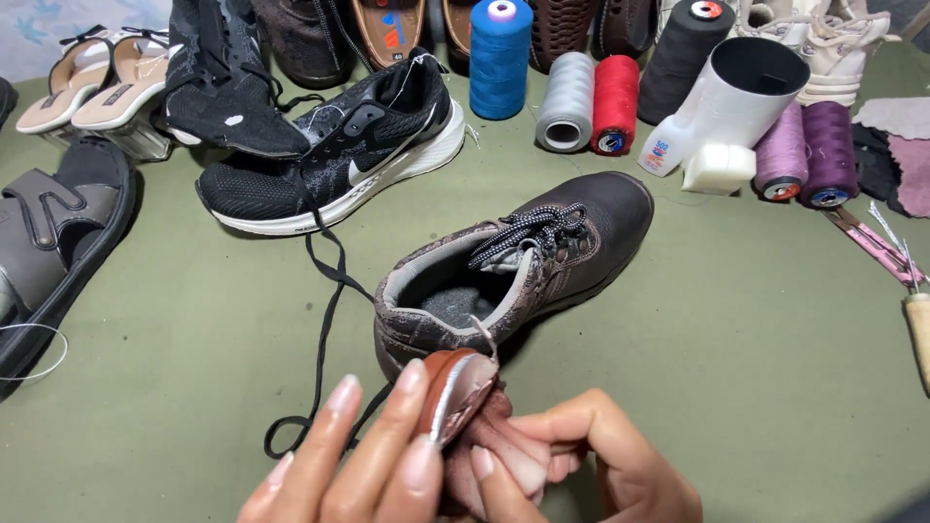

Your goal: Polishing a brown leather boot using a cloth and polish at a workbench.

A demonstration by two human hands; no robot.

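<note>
Green cloth work surface point(756, 368), crowded along the far edge with footwear and thread. Left hand point(363, 455) and right hand point(581, 465) meet at the near edge, both pinching a small brown leather piece point(455, 392) with a pale silvery underside, held just at the heel of the brown lace-up shoe point(513, 266). Left fingers lie flat along the piece's outer face; right fingers curl under, gripping it from below. The shoe lies on the cloth, toe pointing away, laces tied, a light thread end showing at its heel collar. Judging by this, the piece is offered up to the heel but not yet fixed; no stitches across it are visible. An awl-like tool point(918, 334) rests untouched at right. Black sneaker point(339, 155), blue thread spool point(500, 58), red spool point(614, 105) and grey sandal point(53, 242) sit beyond.
</note>
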